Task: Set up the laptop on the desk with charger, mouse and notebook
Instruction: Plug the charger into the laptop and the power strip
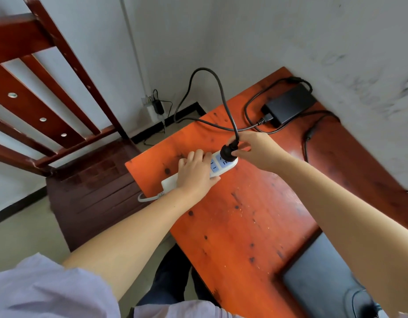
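A white power strip (218,167) lies near the far left corner of the orange wooden desk (244,214). My left hand (195,173) presses down on the strip's middle. My right hand (255,149) pinches the charger's black plug (228,153), which sits at the end socket of the strip. The plug's black cable (212,83) loops up over the desk edge and runs to the black charger brick (289,104) by the wall. The closed grey laptop (320,276) lies at the near right, partly under my right forearm. A dark object at the bottom right (359,301) is blurred.
A dark red wooden chair (67,125) stands left of the desk. A wall socket with a small black adapter (157,106) is low on the far wall. The wall runs along the desk's right side. A second black cable (310,134) lies near the wall.
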Demonstrator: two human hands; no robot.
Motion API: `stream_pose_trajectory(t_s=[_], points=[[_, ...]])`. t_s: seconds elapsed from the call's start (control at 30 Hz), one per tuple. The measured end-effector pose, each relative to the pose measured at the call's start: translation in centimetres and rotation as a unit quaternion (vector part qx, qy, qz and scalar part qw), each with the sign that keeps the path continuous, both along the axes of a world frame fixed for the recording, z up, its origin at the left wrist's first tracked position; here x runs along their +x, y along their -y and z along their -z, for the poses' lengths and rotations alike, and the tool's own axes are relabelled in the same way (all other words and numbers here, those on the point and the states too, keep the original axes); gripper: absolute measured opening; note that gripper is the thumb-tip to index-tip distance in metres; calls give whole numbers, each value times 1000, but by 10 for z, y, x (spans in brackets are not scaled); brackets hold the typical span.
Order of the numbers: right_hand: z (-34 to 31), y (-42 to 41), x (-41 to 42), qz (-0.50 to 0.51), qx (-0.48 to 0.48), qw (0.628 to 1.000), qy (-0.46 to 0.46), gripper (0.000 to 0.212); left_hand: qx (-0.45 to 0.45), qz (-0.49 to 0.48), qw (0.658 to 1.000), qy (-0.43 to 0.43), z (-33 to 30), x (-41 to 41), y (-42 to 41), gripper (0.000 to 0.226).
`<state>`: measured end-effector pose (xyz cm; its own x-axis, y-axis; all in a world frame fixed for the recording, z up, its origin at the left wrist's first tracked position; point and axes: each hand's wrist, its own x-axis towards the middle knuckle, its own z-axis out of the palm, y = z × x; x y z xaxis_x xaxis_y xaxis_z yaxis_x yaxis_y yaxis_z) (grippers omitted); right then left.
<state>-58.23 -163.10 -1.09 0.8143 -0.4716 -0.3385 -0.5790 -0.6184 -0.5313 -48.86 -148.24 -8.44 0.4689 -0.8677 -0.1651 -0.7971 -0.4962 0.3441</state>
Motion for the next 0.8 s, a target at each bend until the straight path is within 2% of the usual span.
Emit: stream_pose_trajectory(t_s=[0.27, 0.6, 0.8], points=[[0, -7, 3, -88, -85, 992, -5, 21, 18, -17, 1000, 13, -1, -3, 2, 64], [-1, -13, 9, -89, -123, 988, -23, 24, 25, -25, 999, 12, -5, -4, 2, 64], [10, -20, -7, -102, -136, 985, 17, 20, 20, -22, 1000, 5, -6, -4, 1, 62]])
